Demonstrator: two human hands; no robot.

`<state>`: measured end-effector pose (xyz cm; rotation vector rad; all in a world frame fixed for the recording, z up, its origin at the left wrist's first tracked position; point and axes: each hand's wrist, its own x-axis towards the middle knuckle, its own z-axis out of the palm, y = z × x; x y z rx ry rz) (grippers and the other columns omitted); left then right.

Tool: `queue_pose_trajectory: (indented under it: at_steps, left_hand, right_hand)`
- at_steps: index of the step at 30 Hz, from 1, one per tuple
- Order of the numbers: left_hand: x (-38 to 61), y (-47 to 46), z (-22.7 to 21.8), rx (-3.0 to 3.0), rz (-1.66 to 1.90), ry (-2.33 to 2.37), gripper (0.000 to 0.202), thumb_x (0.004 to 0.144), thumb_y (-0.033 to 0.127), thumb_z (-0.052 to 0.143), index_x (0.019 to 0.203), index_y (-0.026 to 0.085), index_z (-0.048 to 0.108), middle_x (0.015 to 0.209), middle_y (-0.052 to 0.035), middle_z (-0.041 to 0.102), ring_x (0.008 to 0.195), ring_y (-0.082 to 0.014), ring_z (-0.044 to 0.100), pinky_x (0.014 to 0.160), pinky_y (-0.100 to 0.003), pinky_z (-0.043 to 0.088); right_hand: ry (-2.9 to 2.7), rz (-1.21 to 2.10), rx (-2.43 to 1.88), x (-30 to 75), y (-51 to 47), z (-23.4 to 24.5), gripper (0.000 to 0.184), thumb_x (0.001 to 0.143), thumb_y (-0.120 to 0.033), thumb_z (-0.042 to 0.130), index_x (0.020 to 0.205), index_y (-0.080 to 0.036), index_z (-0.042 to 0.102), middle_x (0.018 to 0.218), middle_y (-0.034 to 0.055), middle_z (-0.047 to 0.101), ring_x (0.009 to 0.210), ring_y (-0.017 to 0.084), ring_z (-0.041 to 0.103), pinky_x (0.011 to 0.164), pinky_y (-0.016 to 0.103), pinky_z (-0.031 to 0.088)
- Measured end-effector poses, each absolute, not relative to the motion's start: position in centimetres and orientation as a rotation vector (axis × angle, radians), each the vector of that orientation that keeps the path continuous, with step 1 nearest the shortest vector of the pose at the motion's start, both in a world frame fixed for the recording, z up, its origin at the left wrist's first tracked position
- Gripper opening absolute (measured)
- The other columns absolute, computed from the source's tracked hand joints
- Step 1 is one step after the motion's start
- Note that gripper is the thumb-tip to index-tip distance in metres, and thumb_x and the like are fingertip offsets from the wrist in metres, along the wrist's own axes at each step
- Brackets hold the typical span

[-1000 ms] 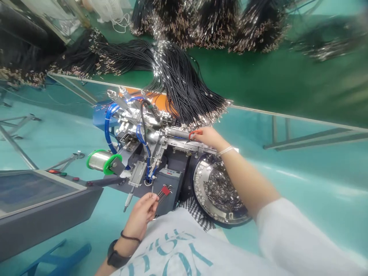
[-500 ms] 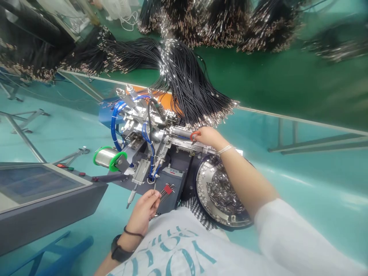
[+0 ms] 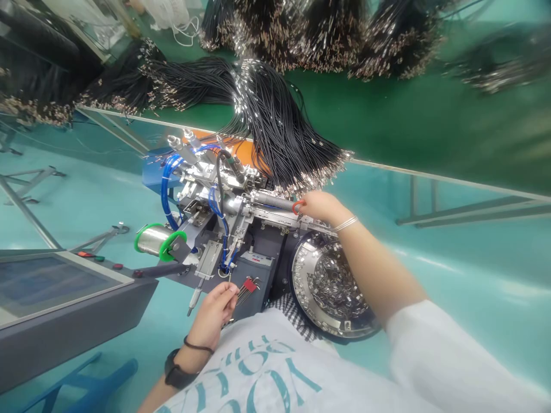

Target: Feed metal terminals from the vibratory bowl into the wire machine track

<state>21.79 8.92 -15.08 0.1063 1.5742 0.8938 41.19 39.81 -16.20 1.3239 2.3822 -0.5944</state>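
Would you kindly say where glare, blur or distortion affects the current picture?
Head view: glare streaks the teal floor at right; head view: the rightmost cable bundle is smeared; head view: the white sleeve stretches toward the lower right, likely wide-angle distortion; head view: the left hand looks fairly clear.

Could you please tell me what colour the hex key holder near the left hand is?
The hex key holder is red; it shows best in the head view.

Glossy metal machine (image 3: 233,205), plastic spool flange (image 3: 163,251), cloth shirt (image 3: 267,367)
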Motion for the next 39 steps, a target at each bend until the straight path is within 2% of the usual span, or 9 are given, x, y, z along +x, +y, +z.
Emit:
queue_pose_trajectory:
  at_steps: [6, 12, 25, 39]
  left_hand:
    - [21.8, 9.3, -15.2, 0.107, 0.889, 1.559, 0.04, 0.069, 0.05, 0.069, 0.078, 0.015, 0.052, 0.053, 0.007, 0.045, 0.04, 0.0, 0.02, 0.041, -0.017, 0.01]
    - [22.0, 9.6, -15.3, 0.112, 0.877, 1.555, 0.042, 0.068, 0.051, 0.07, 0.079, 0.015, 0.053, 0.054, 0.0071, 0.045, 0.04, 0.0004, 0.021, 0.04, -0.016, 0.01]
    - [22.0, 9.1, -15.5, 0.128, 0.878, 1.559, 0.038, 0.07, 0.049, 0.068, 0.079, 0.016, 0.052, 0.054, 0.0069, 0.045, 0.04, 0.0001, 0.022, 0.041, -0.017, 0.01]
    - [21.7, 9.1, -15.4, 0.113, 0.888, 1.544, 0.04, 0.07, 0.051, 0.068, 0.079, 0.016, 0.052, 0.054, 0.0075, 0.044, 0.041, -0.0002, 0.019, 0.041, -0.017, 0.008]
  right_hand:
    - [2.264, -0.726, 1.355, 44.0, 39.6, -15.4, 0.03, 0.08, -0.039, 0.049, 0.09, -0.022, 0.072, 0.076, 0.0055, 0.067, 0.066, 0.016, 0.056, 0.058, 0.025, 0.034]
    - [2.353, -0.815, 1.445, 45.1, 39.1, -15.2, 0.032, 0.081, -0.036, 0.049, 0.1, -0.022, 0.071, 0.081, 0.0041, 0.068, 0.071, 0.016, 0.056, 0.062, 0.024, 0.035]
    - [2.445, -0.911, 1.474, 44.0, 38.5, -15.8, 0.032, 0.084, -0.037, 0.05, 0.104, -0.023, 0.071, 0.088, 0.0041, 0.07, 0.075, 0.016, 0.058, 0.063, 0.022, 0.036]
    - [2.473, -0.954, 1.429, 43.0, 38.5, -16.3, 0.033, 0.083, -0.037, 0.046, 0.1, -0.024, 0.071, 0.084, 0.0022, 0.068, 0.069, 0.014, 0.054, 0.06, 0.023, 0.033]
